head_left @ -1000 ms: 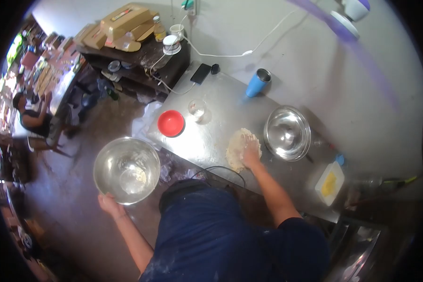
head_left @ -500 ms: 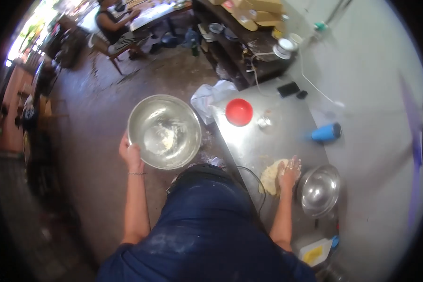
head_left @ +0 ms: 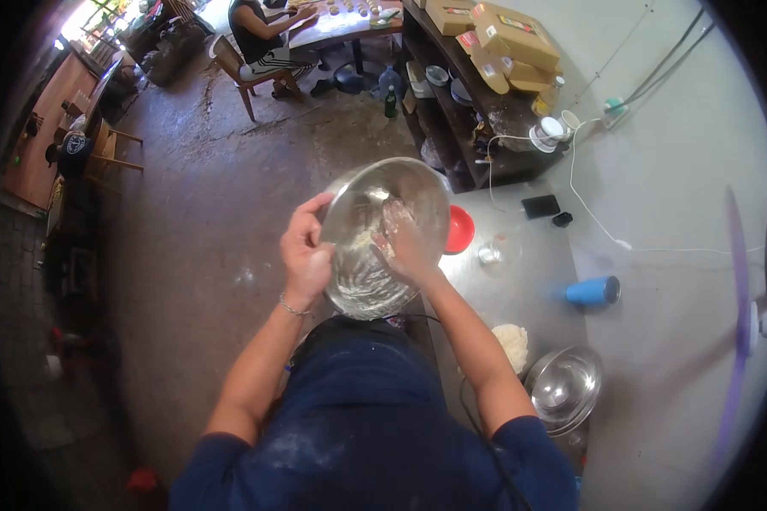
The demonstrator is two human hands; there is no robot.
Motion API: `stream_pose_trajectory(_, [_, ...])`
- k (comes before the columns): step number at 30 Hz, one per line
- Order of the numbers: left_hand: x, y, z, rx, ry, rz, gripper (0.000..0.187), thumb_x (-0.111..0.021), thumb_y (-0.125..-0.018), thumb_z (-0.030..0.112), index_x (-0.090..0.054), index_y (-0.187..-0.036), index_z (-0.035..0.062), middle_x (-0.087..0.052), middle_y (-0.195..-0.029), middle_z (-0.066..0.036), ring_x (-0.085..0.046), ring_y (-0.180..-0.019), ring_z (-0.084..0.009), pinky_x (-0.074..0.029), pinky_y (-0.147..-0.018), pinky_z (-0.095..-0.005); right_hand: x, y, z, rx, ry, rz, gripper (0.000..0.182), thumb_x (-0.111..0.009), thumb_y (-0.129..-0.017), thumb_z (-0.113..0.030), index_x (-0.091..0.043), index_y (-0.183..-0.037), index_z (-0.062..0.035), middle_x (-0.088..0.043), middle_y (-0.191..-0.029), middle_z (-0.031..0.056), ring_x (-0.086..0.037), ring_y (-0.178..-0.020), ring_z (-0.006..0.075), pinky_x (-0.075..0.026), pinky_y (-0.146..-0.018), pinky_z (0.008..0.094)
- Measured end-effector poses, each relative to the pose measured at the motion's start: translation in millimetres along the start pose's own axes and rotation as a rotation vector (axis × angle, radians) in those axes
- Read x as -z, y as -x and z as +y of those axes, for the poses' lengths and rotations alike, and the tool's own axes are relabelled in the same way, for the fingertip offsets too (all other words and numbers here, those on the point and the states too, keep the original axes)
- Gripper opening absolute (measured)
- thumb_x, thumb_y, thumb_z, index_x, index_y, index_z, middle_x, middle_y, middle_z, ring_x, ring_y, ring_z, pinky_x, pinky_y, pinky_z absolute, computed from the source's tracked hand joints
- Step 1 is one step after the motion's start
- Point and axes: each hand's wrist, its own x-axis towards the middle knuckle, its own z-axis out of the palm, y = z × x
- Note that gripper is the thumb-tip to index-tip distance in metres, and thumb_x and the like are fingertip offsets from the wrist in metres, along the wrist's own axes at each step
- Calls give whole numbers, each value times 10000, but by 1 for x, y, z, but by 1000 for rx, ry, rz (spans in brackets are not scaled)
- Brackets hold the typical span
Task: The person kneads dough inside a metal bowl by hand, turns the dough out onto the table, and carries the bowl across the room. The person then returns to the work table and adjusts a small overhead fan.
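Observation:
A large metal bowl (head_left: 362,285) with floury residue inside is tipped up in front of my body. My left hand (head_left: 305,255) grips its left rim, thumb and fingers pinching the edge. Inside the bowl is my right hand (head_left: 403,241), floury, its fingers spread against the inner wall. A lump of pale dough (head_left: 511,345) lies on the metal table (head_left: 528,268), partly behind my right forearm. Beside the dough is an empty metal bowl (head_left: 562,389).
Behind the large bowl sits a red bowl (head_left: 459,230). A small glass (head_left: 489,253), a blue tumbler (head_left: 592,291) and a black phone (head_left: 540,207) are also on the table. Dark shelves (head_left: 477,128) stand beyond. Another person (head_left: 260,30) sits at a far table.
My right hand has left the dough and moved into the large bowl. My left hand has brought that bowl to the right and tilted it. The view has shifted.

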Motion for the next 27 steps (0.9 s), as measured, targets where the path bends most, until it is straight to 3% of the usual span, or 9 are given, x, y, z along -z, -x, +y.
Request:
stream_pose_trajectory(2, [-11, 2, 7, -46, 22, 31, 271, -501, -629, -141, -339, -700, 63, -619, -1355, -216, -570, -1202, -224, -394, -1081, -321, -28, -6, 8, 27, 244, -48, 763, -516, -1041, -427, -283, -1584, 55, -301, -1634, 275, -236, -1544, 413, -154, -1273, 495])
stream_pose_trajectory(7, [-16, -1, 9, -43, 89, 85, 287, -485, -663, -155, -306, -698, 67, -633, -1338, -210, -587, -1151, -202, -424, -1063, -319, -54, 1, -19, -81, 4, -173, 742, -445, -1059, -453, -294, -1572, 63, -245, -1656, 276, -144, -1565, 426, -113, -1283, 471])
stream_pose_trajectory(10, [-6, -4, -14, -47, 32, 102, 207, -493, -695, -169, -522, -772, 21, -670, -1287, -180, -602, -1006, -146, -468, -943, -261, -55, 17, -32, -157, -171, -344, 734, -400, -1063, -506, -390, -1530, 60, -327, -1617, 281, -235, -1534, 418, -172, -1266, 446])
stream_pose_trajectory(12, [-8, -7, -16, 103, 60, 145, 355, -495, -709, -181, -629, -990, -11, -694, -1180, -125, -583, -910, -108, -465, -846, -223, -80, 28, -22, -129, -139, -413, 765, -418, -1064, -517, -366, -1523, 92, -360, -1575, 332, -331, -1481, 459, -264, -1233, 434])
stream_pose_trajectory(15, [0, -12, -57, 261, 117, 127, 651, -490, -747, -192, -622, -1362, -28, -668, -946, -7, -557, -759, -70, -464, -725, -198, -34, 36, -35, -257, -396, -676, 762, -375, -1055, -601, -605, -1328, 72, -591, -1328, 357, -561, -1270, 469, -422, -1089, 476])
stream_pose_trajectory(16, [-1, -15, -63, 363, 162, 171, 588, -487, -763, -184, -644, -1308, -27, -648, -911, 2, -562, -751, -77, -471, -704, -211, 2, 41, -51, -257, -388, -619, 818, -328, -1049, -650, -739, -988, 54, -693, -1017, 340, -663, -999, 480, -492, -911, 526])
stream_pose_trajectory(20, [36, -31, -138, 680, 159, 89, 399, -480, -806, -107, -673, -1147, -36, -666, -954, -67, -657, -847, -183, -557, -760, -310, 53, 63, -57, -245, -217, -433, 872, -346, -1038, -663, -664, -640, 44, -645, -703, 281, -646, -739, 469, -499, -734, 557])
stream_pose_trajectory(23, [31, -39, -144, 977, 464, 17, 423, -452, -733, -69, -636, -1113, -88, -661, -1033, -154, -677, -953, -312, -589, -858, -420, 79, 76, -69, -161, 1, -176, 831, -390, -1030, -638, -661, -622, 34, -630, -653, 250, -634, -669, 462, -496, -651, 546])
stream_pose_trajectory(27, [5, -25, -125, 1125, 568, -34, 478, -422, -645, -50, -591, -1087, -121, -635, -1097, -213, -652, -1020, -399, -585, -919, -502, 58, 98, -53, 45, -12, 521, 465, -672, -948, -355, -649, -617, -29, -589, -582, 156, -599, -528, 372, -483, -542, 474])
